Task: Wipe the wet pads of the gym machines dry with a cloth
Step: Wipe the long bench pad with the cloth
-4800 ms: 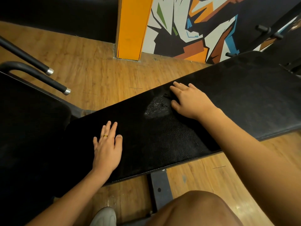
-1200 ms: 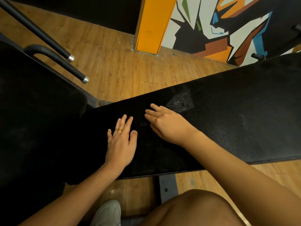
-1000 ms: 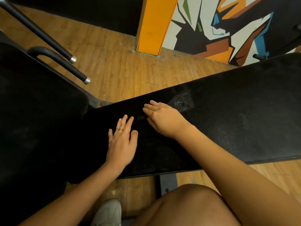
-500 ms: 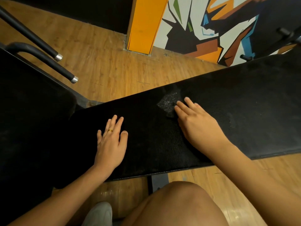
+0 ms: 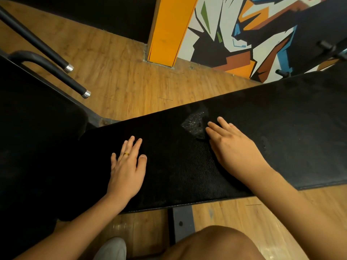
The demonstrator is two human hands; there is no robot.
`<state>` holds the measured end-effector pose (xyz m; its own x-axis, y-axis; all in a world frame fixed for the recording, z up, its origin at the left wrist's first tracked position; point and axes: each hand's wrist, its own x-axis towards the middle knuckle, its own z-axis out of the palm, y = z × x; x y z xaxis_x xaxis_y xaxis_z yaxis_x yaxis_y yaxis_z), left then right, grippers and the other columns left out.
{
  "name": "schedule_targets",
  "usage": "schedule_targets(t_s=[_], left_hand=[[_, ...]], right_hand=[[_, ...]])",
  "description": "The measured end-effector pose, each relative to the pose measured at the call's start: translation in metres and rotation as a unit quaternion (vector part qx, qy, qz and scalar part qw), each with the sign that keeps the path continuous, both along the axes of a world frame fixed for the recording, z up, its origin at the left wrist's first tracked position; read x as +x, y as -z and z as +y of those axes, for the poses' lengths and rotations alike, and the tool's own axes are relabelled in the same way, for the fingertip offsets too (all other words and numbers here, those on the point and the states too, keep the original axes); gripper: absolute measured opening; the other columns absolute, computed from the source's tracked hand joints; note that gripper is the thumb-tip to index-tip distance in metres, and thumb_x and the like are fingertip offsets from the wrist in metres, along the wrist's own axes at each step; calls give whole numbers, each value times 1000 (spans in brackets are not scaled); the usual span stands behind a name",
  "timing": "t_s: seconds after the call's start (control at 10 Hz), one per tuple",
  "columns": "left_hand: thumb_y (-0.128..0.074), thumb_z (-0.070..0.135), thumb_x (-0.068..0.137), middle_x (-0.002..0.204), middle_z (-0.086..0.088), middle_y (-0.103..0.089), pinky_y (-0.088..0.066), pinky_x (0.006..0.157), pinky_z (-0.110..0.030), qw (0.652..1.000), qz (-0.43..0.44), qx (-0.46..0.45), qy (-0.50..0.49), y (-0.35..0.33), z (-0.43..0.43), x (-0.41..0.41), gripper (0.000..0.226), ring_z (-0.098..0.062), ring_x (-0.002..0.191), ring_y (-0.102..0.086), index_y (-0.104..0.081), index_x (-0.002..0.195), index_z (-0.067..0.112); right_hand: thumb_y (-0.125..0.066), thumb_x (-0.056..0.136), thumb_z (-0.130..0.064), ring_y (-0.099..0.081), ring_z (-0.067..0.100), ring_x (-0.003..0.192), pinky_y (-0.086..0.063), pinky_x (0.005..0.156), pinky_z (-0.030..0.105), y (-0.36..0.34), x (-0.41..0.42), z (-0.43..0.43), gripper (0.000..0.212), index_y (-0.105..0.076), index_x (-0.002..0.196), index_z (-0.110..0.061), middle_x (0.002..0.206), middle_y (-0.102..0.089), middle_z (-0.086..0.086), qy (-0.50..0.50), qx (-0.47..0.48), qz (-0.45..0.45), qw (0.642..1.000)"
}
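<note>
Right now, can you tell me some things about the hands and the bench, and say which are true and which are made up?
1. The left hand and the right hand both lie flat on the black bench pad. True.
2. The gold ring is on the right hand. False: it is on the left hand.
3. A shiny wet patch sits by the right hand's fingertips. True.
4. The pillar behind the bench is blue. False: it is orange.
5. The floor looks like wooden planks. True.
</note>
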<state>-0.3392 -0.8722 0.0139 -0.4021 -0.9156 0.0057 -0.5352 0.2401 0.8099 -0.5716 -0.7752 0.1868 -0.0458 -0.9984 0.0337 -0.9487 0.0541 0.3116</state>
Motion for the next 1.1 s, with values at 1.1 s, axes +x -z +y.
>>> schedule_targets(t_s=[1.1], left_hand=[[-34,36,107,168,10,-14,-3,126,-48,1000,-11,-2,-6,-5,1,-1,53,-5,154,-3,-27,159,30]], right_hand=[[-59,98,-17,-47,35,140,-37,115,46,44,50,-33,41,-61,136,-4,143,-59,14,-106,15,-61,992]])
